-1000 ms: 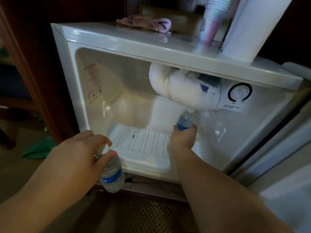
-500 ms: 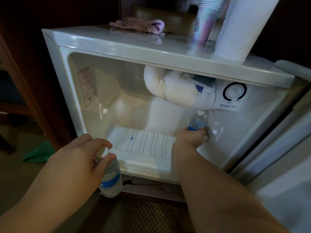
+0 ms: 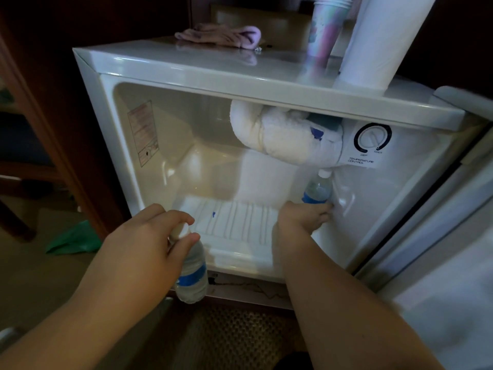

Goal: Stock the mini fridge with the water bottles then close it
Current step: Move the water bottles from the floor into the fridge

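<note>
White plastic everywhere inside the mini fridge (image 3: 165,145), door swung wide at the far right. Right hand (image 3: 301,218) reaching deep, fingers wrapped low around the first water bottle (image 3: 318,189), keeping it upright against the right inner wall. Cap just under the frosted ice lump (image 3: 280,137) above the grip, so a low hold probably helps clear it. Tucked into that corner, most likely, to leave the ribbed floor (image 3: 240,220) left of the grip free for more. Left hand (image 3: 144,247) outside the cabinet, thumb and fingers pinching the second water bottle (image 3: 192,273) at the neck, body dangling below the grip, ahead of the fridge's front lip. Looks staged to go in next. Stocking barely begun; closing the door yet to come.
</note>
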Available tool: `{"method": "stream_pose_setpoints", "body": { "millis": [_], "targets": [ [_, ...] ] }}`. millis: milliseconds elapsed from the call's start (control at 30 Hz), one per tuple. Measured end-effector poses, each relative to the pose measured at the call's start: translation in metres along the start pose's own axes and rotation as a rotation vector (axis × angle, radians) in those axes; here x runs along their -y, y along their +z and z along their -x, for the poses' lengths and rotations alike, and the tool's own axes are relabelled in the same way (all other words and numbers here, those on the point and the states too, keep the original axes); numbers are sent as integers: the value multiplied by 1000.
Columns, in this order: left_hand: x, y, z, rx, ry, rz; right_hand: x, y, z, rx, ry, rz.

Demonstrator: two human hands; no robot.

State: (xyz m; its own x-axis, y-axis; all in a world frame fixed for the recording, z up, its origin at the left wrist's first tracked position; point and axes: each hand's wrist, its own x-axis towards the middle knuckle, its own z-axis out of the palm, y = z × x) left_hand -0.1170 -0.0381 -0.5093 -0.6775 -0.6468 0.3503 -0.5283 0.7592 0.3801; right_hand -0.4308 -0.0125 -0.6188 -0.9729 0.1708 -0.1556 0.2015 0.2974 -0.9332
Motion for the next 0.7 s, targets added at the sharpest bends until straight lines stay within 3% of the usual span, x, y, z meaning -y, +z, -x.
{"method": "stream_pose_setpoints", "body": {
  "millis": [200, 500, 700],
  "targets": [
    [-21, 15, -26, -15, 1, -18, -1, -36, 42, 184, -62, 15],
    [-55, 79, -103, -94, -66, 217, -12, -121, 88, 475, -40, 52],
    [-76, 130, -135, -65, -72, 263, -22, -136, 95, 570, -119, 135]
  ]
}}
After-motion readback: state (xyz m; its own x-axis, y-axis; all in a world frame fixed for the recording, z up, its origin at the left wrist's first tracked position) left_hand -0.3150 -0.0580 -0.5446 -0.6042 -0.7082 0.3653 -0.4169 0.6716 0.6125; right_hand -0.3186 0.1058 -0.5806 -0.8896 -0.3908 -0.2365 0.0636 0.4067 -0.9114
